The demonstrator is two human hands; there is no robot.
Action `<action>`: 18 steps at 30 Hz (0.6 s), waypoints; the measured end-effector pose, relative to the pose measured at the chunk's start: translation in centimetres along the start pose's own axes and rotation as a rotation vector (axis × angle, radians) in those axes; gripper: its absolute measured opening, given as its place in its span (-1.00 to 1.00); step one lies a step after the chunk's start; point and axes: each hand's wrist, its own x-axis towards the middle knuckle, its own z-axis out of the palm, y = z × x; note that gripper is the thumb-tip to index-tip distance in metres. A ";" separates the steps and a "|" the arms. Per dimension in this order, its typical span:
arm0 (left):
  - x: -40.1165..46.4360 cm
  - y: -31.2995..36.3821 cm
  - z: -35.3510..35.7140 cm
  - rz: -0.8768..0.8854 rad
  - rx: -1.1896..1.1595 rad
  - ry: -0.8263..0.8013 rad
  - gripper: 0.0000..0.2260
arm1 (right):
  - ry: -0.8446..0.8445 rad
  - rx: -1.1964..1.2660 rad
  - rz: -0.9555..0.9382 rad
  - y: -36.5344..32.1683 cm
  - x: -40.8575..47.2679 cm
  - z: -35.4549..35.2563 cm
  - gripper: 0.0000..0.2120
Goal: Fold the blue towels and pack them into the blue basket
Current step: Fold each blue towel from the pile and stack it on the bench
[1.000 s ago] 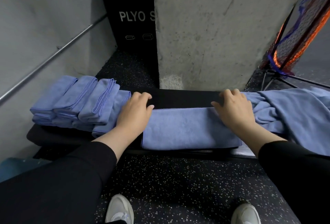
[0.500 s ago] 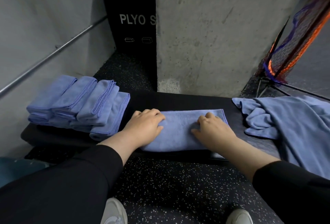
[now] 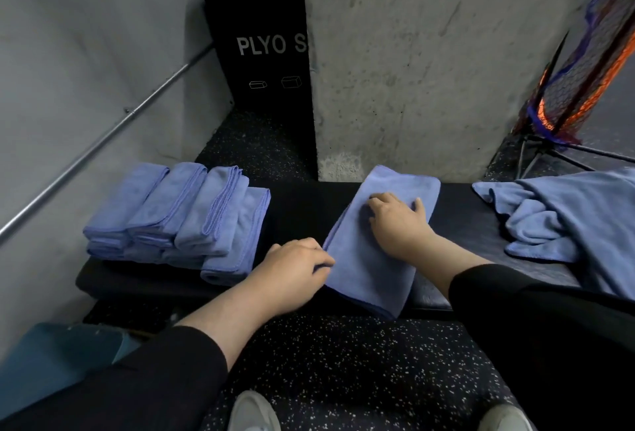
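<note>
So my right hand (image 3: 398, 221) presses flat on the folded towel (image 3: 374, 258) on the bench (image 3: 460, 221), left hand (image 3: 292, 272) pinching its edge; folded stacks (image 3: 178, 221) wait leftward, unfolded towels (image 3: 567, 221) rightward (packing not begun, I judge).

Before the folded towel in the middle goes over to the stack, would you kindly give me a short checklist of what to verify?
1. Towel fully folded: ok, the folded towel lies as a compact rectangle on the bench.
2. Hands on it: ok, the right hand rests on top and the left hand holds its left edge.
3. Towel seated on the bench: not ok, its near corner hangs over the front edge.
4. Room beside the stack of folded towels: ok, bare bench lies between them.
5. Unfolded towels clear of the path: ok, they lie at the far right.
6. Blue basket within reach: cannot tell.
</note>
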 end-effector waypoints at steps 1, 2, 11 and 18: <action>-0.3 0.1 -0.1 0.024 -0.006 -0.015 -0.75 | -0.023 0.031 -0.018 0.1 0.3 0.0 -0.64; -0.5 0.1 -0.1 0.048 0.010 -0.018 -0.75 | -0.046 0.038 -0.035 0.2 0.5 0.0 -0.60; -0.3 -0.9 -0.8 0.056 0.166 0.069 -0.80 | 0.231 0.117 -0.439 2.3 -4.1 -1.0 -0.74; -0.6 0.1 -0.7 0.224 0.097 0.071 -0.77 | -0.004 -0.153 -0.685 5.1 -9.8 0.6 -0.35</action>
